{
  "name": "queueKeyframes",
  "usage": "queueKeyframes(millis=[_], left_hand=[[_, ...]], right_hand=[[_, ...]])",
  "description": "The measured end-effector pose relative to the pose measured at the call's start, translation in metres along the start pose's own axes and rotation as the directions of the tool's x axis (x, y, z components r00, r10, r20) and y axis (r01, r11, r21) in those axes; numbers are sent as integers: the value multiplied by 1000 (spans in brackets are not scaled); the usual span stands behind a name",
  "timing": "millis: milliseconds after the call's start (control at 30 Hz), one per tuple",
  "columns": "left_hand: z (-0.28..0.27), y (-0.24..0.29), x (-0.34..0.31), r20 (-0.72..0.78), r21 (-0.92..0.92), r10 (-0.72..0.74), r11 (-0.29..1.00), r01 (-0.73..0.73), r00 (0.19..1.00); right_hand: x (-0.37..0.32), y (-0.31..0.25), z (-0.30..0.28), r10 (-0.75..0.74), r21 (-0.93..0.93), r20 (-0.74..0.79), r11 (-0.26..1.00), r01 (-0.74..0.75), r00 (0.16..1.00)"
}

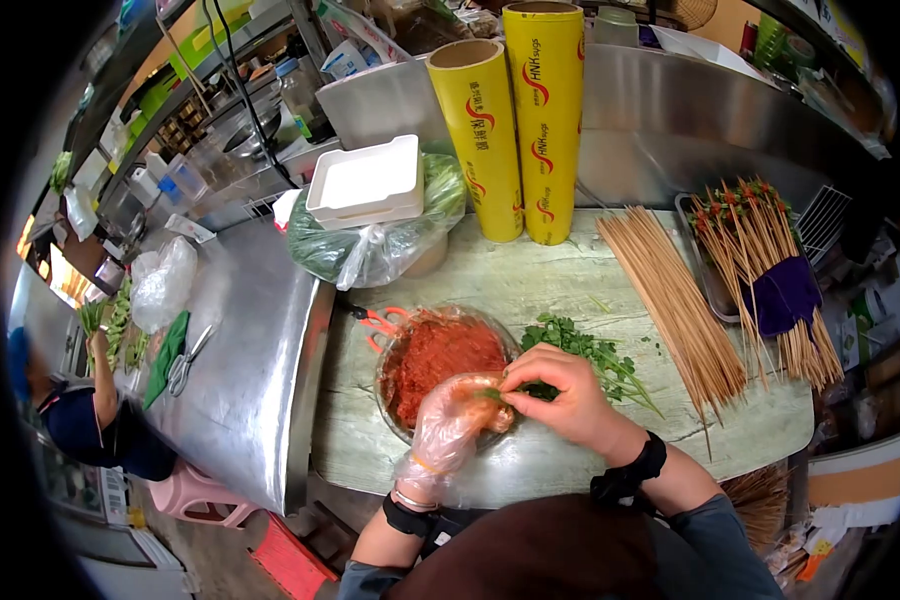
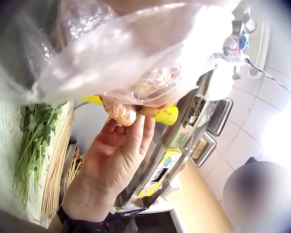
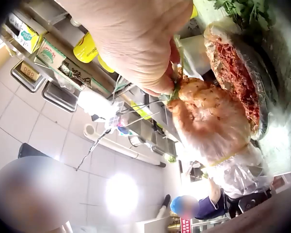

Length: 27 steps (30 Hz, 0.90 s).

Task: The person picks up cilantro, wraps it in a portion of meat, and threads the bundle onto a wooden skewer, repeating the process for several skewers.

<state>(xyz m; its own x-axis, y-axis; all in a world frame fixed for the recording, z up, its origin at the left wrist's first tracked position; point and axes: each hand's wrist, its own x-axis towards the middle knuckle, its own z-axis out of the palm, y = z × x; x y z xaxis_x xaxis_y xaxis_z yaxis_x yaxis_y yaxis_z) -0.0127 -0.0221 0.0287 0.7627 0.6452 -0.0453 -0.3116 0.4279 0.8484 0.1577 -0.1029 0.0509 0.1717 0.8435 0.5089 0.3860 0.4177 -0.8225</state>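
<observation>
A clear plastic glove, smeared orange-red, covers the left hand (image 1: 455, 420) (image 3: 213, 124), its fingers curled around a bit of green herb (image 1: 490, 394) (image 3: 174, 92). The bare right hand (image 1: 568, 398) (image 2: 111, 170) (image 3: 136, 43) meets it there, thumb and forefinger pinching the same green piece. Just behind the left hand is a metal bowl of red minced mixture (image 1: 440, 360) (image 3: 235, 73). Loose leafy herbs (image 1: 600, 358) (image 2: 33, 145) lie on the table beyond the right hand. In the left wrist view the glove's plastic hides most of the left hand.
Bare skewers (image 1: 675, 310) lie right of the herbs, beside a tray (image 1: 685, 212) with filled skewers and a purple cloth (image 1: 782, 297). Two yellow rolls (image 1: 545, 120) stand behind. Orange-handled scissors (image 1: 378, 322) touch the bowl. Back left, a white container (image 1: 367, 182) tops a bagged bundle. Another person stands far left.
</observation>
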Motion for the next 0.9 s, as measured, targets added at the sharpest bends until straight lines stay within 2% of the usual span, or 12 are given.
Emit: queueKeyframes(millis=[133,167,233,367,400,467,500,600,733,800,833,900], left_hand=[[-5,-1,-2,-96,191,121,976,-101,988],[-1,4,-3,-129,201,121,975,-93,984],[-4,2,-1,-93,258,233,945,-203,968],[-9,-7,-4,-24,452,280,859,-239,960],[-13,-7,-6,32,493,249,838,-232,968],[-17,2,-16,42,589,36,807,-54,998],[-10,11,-19,97,501,108,854,-143,989],[-44,15,-34,-43,375,154,918,-127,987],[-77,46,-33,-315,520,240,853,-44,918],[-97,52,-29,-279,683,316,729,-44,907],[-100,54,-21,-146,868,456,485,-107,878],[-91,61,-15,-73,915,431,389,-112,899]], right_hand=[[2,4,7,29,84,-25,996,-27,999],[2,5,10,131,267,-8,956,-124,991],[1,9,16,316,587,83,751,-303,945],[-4,16,11,456,583,241,638,-504,857],[-7,17,9,490,539,268,638,-551,830],[-15,21,6,504,475,298,658,-584,811],[-20,23,4,487,458,300,681,-571,821],[-34,24,-8,524,446,264,679,-584,810],[-51,29,-21,575,452,156,682,-575,803],[-56,32,-22,537,462,78,727,-507,840],[-56,32,-22,541,475,56,724,-499,839],[-55,30,-25,536,478,32,733,-484,843]])
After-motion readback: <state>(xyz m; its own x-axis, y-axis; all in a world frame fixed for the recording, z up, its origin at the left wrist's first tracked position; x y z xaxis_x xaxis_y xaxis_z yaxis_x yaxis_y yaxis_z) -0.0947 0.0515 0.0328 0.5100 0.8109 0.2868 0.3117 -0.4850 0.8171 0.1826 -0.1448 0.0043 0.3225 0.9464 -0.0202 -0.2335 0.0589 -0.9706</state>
